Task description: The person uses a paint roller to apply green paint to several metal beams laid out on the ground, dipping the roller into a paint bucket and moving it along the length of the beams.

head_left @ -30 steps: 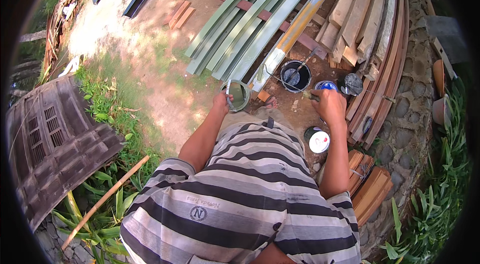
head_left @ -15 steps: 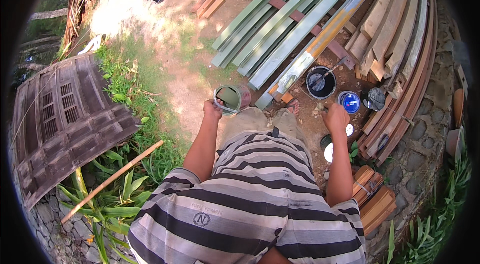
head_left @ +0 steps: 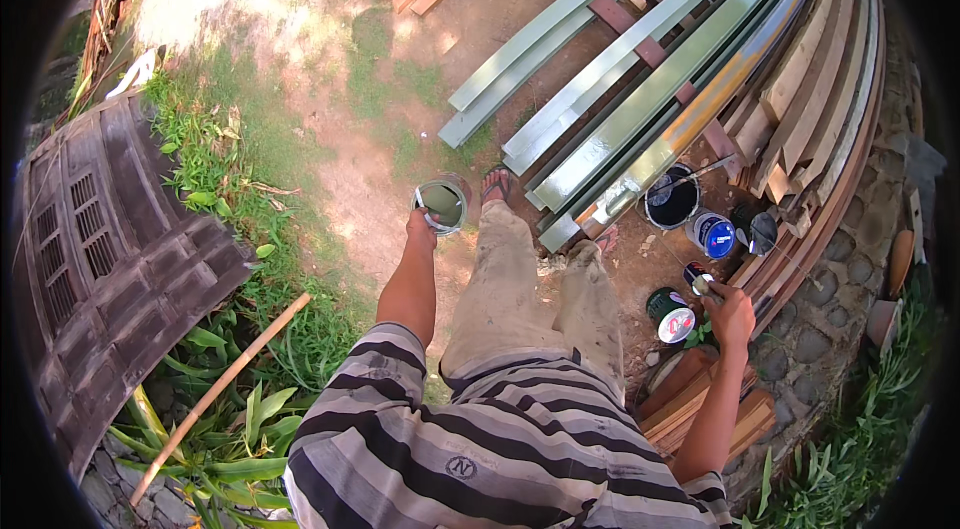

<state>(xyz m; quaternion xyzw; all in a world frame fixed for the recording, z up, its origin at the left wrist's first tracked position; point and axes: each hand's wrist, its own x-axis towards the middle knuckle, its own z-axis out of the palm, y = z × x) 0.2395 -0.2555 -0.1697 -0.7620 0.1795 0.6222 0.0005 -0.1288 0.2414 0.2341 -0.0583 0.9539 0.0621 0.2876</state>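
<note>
Dark wooden shutter panel (head_left: pixel 105 249): lies flat at the far left on weeds, well apart from the work.
Long bare wooden stick (head_left: pixel 220 387): rests slantwise in the grass just right of the shutter panel.
Left hand (head_left: pixel 421 229): closed around the rim of a small round tin of grey-green paint (head_left: pixel 441 204), held out in front of the body over bare dirt.
Small round tin of grey-green paint: open, roughly level, its surface near the brim; it hangs just left of a sandalled foot (head_left: pixel 495 187).
Grey-green painted planks (head_left: pixel 640 89): a fanned stack lying on the ground ahead, glossy in places as if wet.
Black round bucket (head_left: pixel 671 197): stands at the near end of the planks, a stick resting in it.
Blue-lidded paint can (head_left: pixel 714 235): just right of the bucket.
Green can with white lid (head_left: pixel 670 316): on the ground near the right hand.
Right hand (head_left: pixel 730 309): closed on a small dark object, too small to identify.
Handling judgement: the tin seems best kept level and steady, carried with a firm rim grip, and the feet kept off the glossy boards.
</note>
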